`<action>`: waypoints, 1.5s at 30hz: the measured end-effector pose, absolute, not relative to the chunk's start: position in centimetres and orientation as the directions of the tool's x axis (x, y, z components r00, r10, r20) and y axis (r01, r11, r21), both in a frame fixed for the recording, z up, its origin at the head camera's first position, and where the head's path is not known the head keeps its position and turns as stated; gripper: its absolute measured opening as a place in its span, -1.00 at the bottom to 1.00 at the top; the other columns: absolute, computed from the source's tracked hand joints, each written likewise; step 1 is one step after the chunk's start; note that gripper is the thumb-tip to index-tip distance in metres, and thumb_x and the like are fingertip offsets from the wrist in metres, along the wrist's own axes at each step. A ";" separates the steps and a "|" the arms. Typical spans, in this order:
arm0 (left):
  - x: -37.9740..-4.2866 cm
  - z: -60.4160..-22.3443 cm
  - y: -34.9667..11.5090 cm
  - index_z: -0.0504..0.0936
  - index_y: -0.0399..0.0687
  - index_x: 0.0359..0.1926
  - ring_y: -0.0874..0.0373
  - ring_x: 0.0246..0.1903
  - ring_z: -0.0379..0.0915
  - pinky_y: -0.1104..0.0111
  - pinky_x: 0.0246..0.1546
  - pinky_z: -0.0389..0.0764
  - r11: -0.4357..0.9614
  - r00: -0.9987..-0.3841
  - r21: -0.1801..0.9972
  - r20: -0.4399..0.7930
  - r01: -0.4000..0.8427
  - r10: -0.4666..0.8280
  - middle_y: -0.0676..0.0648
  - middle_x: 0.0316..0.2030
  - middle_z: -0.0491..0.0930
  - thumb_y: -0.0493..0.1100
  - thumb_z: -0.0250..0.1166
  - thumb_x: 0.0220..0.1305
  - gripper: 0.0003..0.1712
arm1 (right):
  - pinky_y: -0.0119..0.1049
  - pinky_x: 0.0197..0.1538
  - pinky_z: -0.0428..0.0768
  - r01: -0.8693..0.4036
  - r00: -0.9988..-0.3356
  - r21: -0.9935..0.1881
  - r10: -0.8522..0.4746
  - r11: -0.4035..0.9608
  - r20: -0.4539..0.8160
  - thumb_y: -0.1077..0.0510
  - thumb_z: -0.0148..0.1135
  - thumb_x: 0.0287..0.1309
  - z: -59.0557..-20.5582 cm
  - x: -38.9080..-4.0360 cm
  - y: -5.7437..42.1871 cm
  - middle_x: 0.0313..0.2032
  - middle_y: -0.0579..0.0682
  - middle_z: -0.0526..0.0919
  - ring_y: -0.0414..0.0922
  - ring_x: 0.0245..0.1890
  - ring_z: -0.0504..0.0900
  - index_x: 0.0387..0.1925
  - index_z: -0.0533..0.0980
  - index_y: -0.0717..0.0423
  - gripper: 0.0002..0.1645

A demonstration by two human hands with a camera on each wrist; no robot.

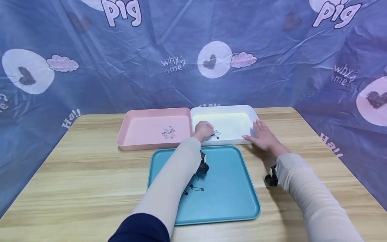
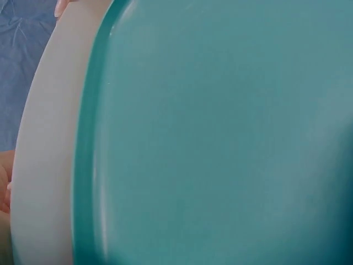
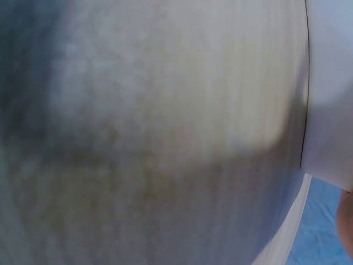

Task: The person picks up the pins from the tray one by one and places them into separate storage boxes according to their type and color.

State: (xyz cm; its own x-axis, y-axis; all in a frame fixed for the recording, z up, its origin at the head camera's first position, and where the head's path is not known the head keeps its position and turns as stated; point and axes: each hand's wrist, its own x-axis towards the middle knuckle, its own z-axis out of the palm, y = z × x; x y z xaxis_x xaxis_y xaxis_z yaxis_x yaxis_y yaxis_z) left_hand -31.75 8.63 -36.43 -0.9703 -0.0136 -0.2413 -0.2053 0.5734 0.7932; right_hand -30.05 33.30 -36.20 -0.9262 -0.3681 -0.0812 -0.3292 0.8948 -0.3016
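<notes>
My left hand (image 1: 204, 130), fingers curled, is over the front left of the white tray (image 1: 234, 142), beside a few safety pins (image 1: 216, 135), at least one of them black. Its fingertips are hidden, so whether a pin is between them does not show. Against the white tray's right side rests my right hand (image 1: 263, 136), fingers straight and thumb spread toward the front rim. On the teal tray (image 1: 223, 201) lie several black safety pins (image 1: 197, 189), partly covered by the left sleeve. The left wrist view shows part of the left hand (image 2: 5, 182) at its edge.
A pink tray (image 1: 142, 146) adjoins the white one on the left and holds a small heap of silvery safety pins (image 1: 168, 132). The wooden table (image 1: 75, 174) ends at a blue printed cloth (image 1: 169, 87) behind. A small black camera (image 1: 203, 164) hangs under the left wrist.
</notes>
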 end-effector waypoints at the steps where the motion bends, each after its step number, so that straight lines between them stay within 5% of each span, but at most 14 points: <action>1: -31.5 -36.2 8.5 0.60 -0.12 -0.31 0.15 -0.31 0.41 0.42 -0.37 0.47 0.553 -0.970 0.806 -0.243 -0.210 -0.014 0.00 -0.31 0.54 -0.35 0.16 0.00 -0.81 | -0.02 0.22 -0.32 -0.328 -0.926 -0.302 -0.368 0.895 -0.085 -0.33 -0.21 0.10 -36.2 -30.1 33.3 0.22 0.41 -0.32 0.23 0.22 -0.34 0.19 -0.21 0.53 0.07; 6: -30.8 -35.3 7.8 0.58 -0.16 -0.26 0.16 -0.37 0.40 0.44 -0.48 0.45 0.504 -0.969 0.838 -0.245 -0.206 0.011 -0.02 -0.35 0.53 -0.29 0.15 0.07 -0.83 | -0.02 0.22 -0.34 -0.329 -0.922 -0.300 -0.373 0.895 -0.101 -0.34 -0.23 0.10 -36.3 -30.2 33.2 0.21 0.42 -0.34 0.23 0.22 -0.37 0.19 -0.23 0.53 0.08; 22: -29.0 -34.0 5.3 0.51 -0.27 -0.24 0.08 -0.22 0.47 0.44 -0.23 0.49 0.277 -0.924 0.928 -0.312 -0.248 0.219 -0.11 -0.21 0.51 -0.28 0.15 0.09 -0.81 | -0.03 0.22 -0.35 -0.322 -0.922 -0.288 -0.368 0.902 -0.122 -0.35 -0.27 0.10 -36.6 -30.3 33.5 0.21 0.42 -0.35 0.21 0.22 -0.40 0.18 -0.26 0.55 0.10; 36: -25.9 -33.0 2.6 0.49 -0.26 -0.18 0.02 -0.17 0.45 0.35 -0.17 0.48 0.357 -0.879 0.913 -0.325 -0.196 0.350 -0.12 -0.25 0.50 -0.24 0.18 0.10 -0.75 | -0.08 0.22 -0.42 -0.324 -0.925 -0.356 -0.373 0.877 -0.077 -0.45 -0.31 0.02 -36.6 -30.2 33.3 0.21 0.42 -0.35 0.17 0.23 -0.42 0.19 -0.27 0.54 0.19; 45: -24.5 -33.0 0.6 0.47 -0.32 -0.11 0.04 -0.18 0.45 0.38 -0.19 0.47 0.417 -0.792 0.897 -0.358 -0.146 0.495 -0.14 -0.23 0.53 -0.25 0.18 0.09 -0.68 | -0.04 0.22 -0.36 -0.318 -0.927 -0.307 -0.361 0.897 -0.096 -0.39 -0.26 0.07 -36.3 -30.4 33.2 0.22 0.42 -0.32 0.21 0.23 -0.36 0.19 -0.22 0.55 0.13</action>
State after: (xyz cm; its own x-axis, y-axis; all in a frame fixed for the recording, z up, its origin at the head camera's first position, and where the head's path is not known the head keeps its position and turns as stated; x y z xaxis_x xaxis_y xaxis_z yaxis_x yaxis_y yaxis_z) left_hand -24.53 0.58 -32.99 -0.7917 0.4947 -0.3583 -0.1458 0.4166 0.8973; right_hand -30.38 33.21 -36.34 -0.9275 -0.3614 -0.0959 -0.3179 0.8971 -0.3067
